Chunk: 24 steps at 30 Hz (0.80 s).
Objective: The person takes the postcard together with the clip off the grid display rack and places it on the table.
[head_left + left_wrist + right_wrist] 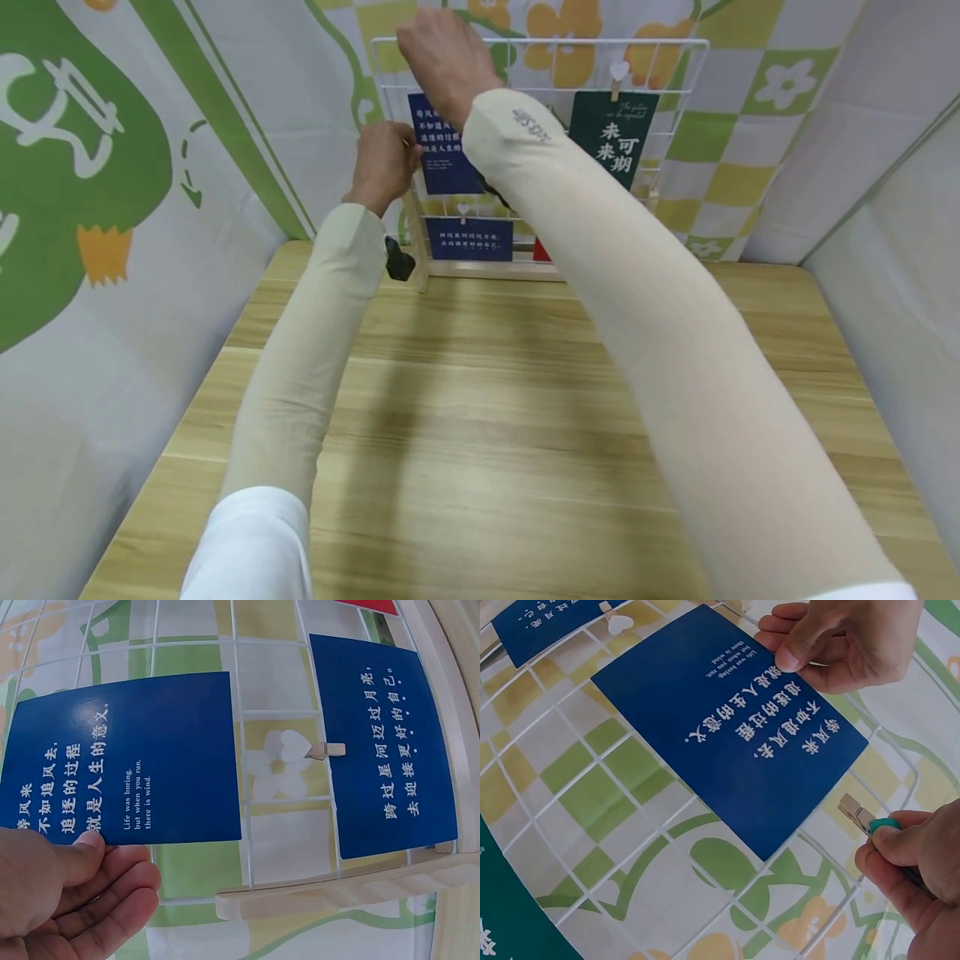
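A blue card [180,757] with white lettering lies against the white wire grid [592,761]. My left hand [381,165] pinches its side edge between thumb and fingers. Near the card's top edge, my right hand [450,71] holds a small wooden clothespin [855,812] with a green piece on it, between thumb and fingers. The clothespin is apart from the card in the right wrist view. Below, a second blue card [390,750] hangs from the grid by a clothespin with a white heart [295,746].
A dark green card [613,137] hangs at the grid's right under another white-heart clip [618,73]. Part of a red card [542,250] shows low behind my right arm. The grid's wooden base [487,269] stands on the wooden table [510,417], before a patterned cloth.
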Tool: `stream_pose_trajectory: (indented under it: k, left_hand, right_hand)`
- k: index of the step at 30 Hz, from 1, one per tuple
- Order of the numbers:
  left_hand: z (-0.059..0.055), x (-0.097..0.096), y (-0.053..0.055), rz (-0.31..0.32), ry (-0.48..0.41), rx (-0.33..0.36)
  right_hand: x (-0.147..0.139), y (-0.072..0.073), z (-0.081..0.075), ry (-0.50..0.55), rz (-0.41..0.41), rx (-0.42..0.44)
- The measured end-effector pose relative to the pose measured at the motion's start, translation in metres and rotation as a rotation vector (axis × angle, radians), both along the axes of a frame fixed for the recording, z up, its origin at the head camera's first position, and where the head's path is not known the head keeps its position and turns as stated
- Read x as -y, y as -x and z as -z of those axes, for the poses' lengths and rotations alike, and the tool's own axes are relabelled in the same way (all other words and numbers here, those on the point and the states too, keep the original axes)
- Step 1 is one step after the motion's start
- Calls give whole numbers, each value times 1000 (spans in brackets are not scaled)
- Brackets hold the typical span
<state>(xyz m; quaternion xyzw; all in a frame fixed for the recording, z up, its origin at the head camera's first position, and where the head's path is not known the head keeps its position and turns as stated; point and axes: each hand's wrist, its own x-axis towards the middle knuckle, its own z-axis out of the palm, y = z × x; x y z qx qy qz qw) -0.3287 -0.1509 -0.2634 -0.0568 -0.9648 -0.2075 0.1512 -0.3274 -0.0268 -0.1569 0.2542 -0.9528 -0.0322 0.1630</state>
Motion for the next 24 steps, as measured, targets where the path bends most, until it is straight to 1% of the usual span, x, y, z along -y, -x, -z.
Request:
stream_pose_trajectory:
  k: [6, 10, 12, 19, 24]
  left_hand:
    - [0, 0, -1, 5, 8, 5]
    - [0, 1, -3, 21, 12, 10]
    - [0, 1, -4, 27, 8, 27]
    - [1, 4, -5, 64, 16, 28]
    - [2, 7, -8, 79, -1, 60]
  right_hand:
    - [-4, -1, -2, 18, -9, -4]
    - [-10, -3, 1, 39, -15, -21]
    - [-14, -4, 3, 47, -22, -34]
    - [-25, -3, 6, 66, -39, -26]
    - [-31, -5, 10, 73, -35, -23]
